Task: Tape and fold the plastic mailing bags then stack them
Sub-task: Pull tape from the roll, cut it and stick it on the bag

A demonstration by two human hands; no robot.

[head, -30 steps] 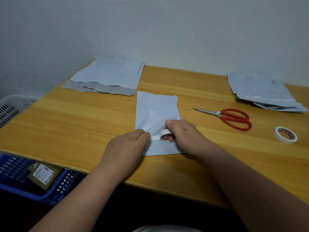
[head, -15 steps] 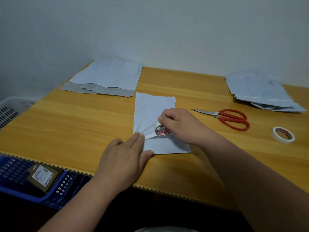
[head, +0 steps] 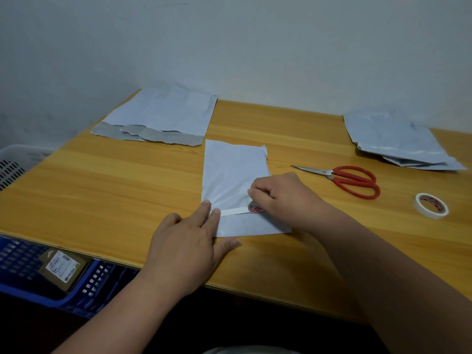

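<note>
- Since a second earlier, right hand (head: 281, 198) had dragged its gripped tape roll (head: 256, 207) rightward, unspooling a strip (head: 235, 212) across the folded mailing bag (head: 235, 180) at table centre.
- Left hand's (head: 189, 241) flat, straight fingers pinned the strip's left end; the strip's long axis ran left-right.

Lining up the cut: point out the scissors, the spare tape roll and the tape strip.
scissors (head: 353, 180): head view, on the red handles.
spare tape roll (head: 421, 208): head view, on its white rim.
tape strip (head: 233, 212): head view, mid-strip across the bag.

Bare forearms, no sleeves, no jewellery
</note>
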